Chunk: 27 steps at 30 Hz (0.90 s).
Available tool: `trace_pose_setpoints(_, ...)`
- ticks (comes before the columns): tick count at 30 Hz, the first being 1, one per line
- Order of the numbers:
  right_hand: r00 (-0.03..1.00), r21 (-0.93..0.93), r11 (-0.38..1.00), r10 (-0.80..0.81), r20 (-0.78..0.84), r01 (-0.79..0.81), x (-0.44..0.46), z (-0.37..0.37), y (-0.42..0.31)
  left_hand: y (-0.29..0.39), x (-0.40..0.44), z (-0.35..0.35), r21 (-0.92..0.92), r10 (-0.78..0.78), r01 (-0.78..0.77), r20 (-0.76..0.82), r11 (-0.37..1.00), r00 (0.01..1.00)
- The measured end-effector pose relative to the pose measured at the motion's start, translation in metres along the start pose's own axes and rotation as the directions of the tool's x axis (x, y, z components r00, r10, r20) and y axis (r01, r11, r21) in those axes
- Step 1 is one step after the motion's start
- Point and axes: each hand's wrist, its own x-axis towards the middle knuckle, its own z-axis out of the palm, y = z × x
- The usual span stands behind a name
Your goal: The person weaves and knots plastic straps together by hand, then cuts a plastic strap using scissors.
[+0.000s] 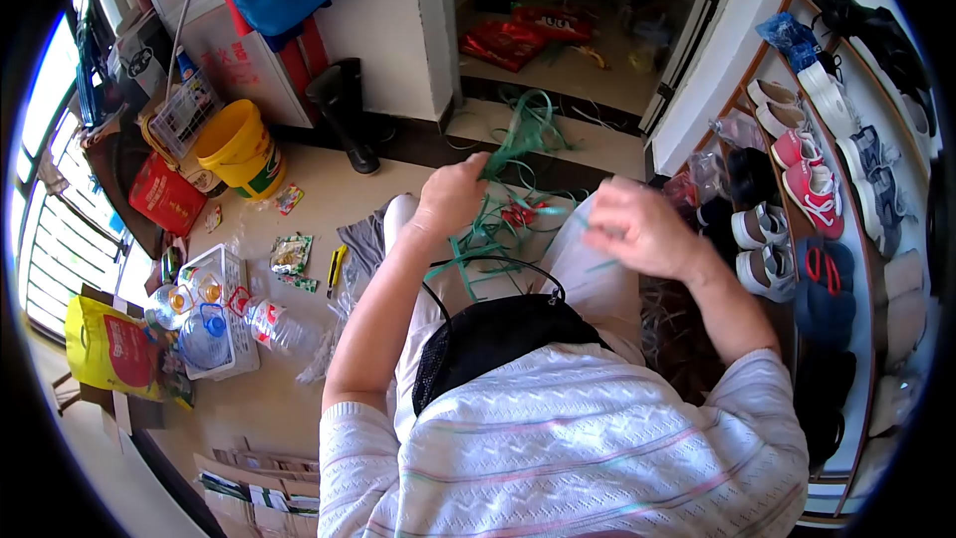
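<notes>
Green plastic strips (528,130) lie in a tangle on the floor by the doorway and between my legs. My left hand (453,194) is closed at the near end of a bunch of them, above my left knee. Over my right knee is my right hand (637,229), its fingers bent and blurred by motion; a thin green strip passes close to its fingertips, and whether it is held I cannot make out. A small red item (523,212) lies among the strips. On my lap rests a black bag (508,339) with a cord.
At left are a yellow bucket (242,151), a white basket (239,324) with bottles, a yellow cutter (337,267) and a yellow-green bag (112,344). Black boots (344,110) stand by the wall. A shoe rack (787,40) is at right, red packages (503,45) beyond the doorway.
</notes>
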Motion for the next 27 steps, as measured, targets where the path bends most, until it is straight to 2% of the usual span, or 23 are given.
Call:
trace_pose_setpoints(1,0.994,-0.015,0.999,-0.043,-0.102,0.042,0.007,-0.009,0.002,0.011,-0.004,0.001,0.193,0.044,-0.044,0.001,0.980,0.999)
trace_pose_setpoints(2,0.991,-0.005,0.991,0.131,-0.027,-0.131,0.015,-0.026,0.000,0.024,-0.004,0.000,0.266,-0.027,-0.033,0.219,0.963,0.975)
trace_pose_setpoints(3,0.952,-0.007,0.953,0.302,0.045,-0.302,0.023,-0.040,0.003,0.031,-0.008,0.001,0.214,0.044,-0.098,0.243,0.972,0.969)
trace_pose_setpoints(5,0.959,-0.057,0.958,0.283,0.011,-0.282,0.041,-0.052,0.025,0.045,-0.020,0.003,0.103,0.194,-0.231,0.283,0.968,0.939)
trace_pose_setpoints(7,0.986,-0.158,0.974,0.166,0.019,-0.161,0.052,-0.058,0.056,0.062,-0.029,-0.009,-0.060,0.407,-0.404,0.225,0.913,0.885)
trace_pose_setpoints(8,0.980,-0.117,0.975,0.196,0.039,-0.191,0.054,-0.056,0.071,0.070,-0.032,-0.017,-0.140,0.500,-0.481,0.183,0.866,0.847)
trace_pose_setpoints(9,0.973,-0.076,0.973,0.222,0.062,-0.217,0.054,-0.050,0.086,0.078,-0.034,-0.025,-0.275,0.499,-0.454,0.118,0.847,0.859)
trace_pose_setpoints(10,0.943,0.048,0.954,0.284,0.173,-0.296,0.049,-0.037,0.104,0.084,-0.035,-0.034,-0.403,0.483,-0.425,0.050,0.811,0.874)
trace_pose_setpoints(11,0.923,0.259,0.896,0.304,0.236,-0.361,0.036,-0.010,0.126,0.090,-0.036,-0.044,-0.520,0.454,-0.396,-0.018,0.757,0.891)
trace_pose_setpoints(12,0.948,0.319,0.903,0.221,0.229,-0.288,0.022,0.012,0.128,0.092,-0.036,-0.057,-0.542,0.332,-0.279,-0.001,0.792,0.943)
trace_pose_setpoints(13,0.937,0.444,0.857,0.115,0.329,-0.261,0.010,0.033,0.131,0.094,-0.035,-0.072,-0.487,0.142,-0.099,0.052,0.868,0.989)
trace_pose_setpoints(14,0.816,0.455,0.717,0.281,0.505,-0.528,-0.002,0.051,0.115,0.081,-0.028,-0.070,-0.494,0.077,-0.084,-0.035,0.865,0.996)
trace_pose_setpoints(15,0.804,0.409,0.755,0.255,0.538,-0.513,-0.008,0.061,0.089,0.066,-0.020,-0.064,-0.501,0.009,-0.067,-0.117,0.863,0.993)
trace_pose_setpoints(17,0.809,0.477,0.708,0.233,0.539,-0.521,-0.020,0.081,0.048,0.046,-0.006,-0.059,-0.429,-0.109,0.035,-0.150,0.902,0.983)
trace_pose_setpoints(18,0.843,0.419,0.805,0.174,0.509,-0.420,-0.018,0.079,0.033,0.038,-0.003,-0.054,-0.394,-0.160,0.085,-0.162,0.915,0.974)
trace_pose_setpoints(20,0.887,0.272,0.942,0.053,0.459,-0.198,-0.011,0.059,0.002,0.024,-0.002,-0.031,-0.185,-0.094,0.064,-0.157,0.981,0.983)
trace_pose_setpoints(21,0.905,0.221,0.968,0.011,0.425,-0.116,-0.004,0.045,-0.009,0.021,0.000,-0.022,-0.079,-0.055,0.043,-0.149,0.996,0.987)
trace_pose_setpoints(22,0.920,0.162,0.986,-0.032,0.391,-0.035,0.005,0.029,-0.016,0.023,0.000,-0.016,0.084,-0.011,0.018,-0.086,0.996,0.996)
trace_pose_setpoints(24,0.959,0.089,0.994,-0.084,0.270,0.062,0.023,0.002,-0.015,0.033,-0.005,-0.002,0.190,0.059,-0.075,0.088,0.979,0.994)
trace_pose_setpoints(25,0.980,0.082,0.994,-0.092,0.178,0.078,0.033,-0.010,-0.007,0.038,-0.010,0.004,0.236,0.084,-0.125,0.177,0.964,0.981)
trace_pose_setpoints(27,0.998,-0.010,0.998,-0.068,0.018,0.068,0.052,-0.030,0.013,0.049,-0.022,0.008,0.078,0.264,-0.289,0.235,0.954,0.935)
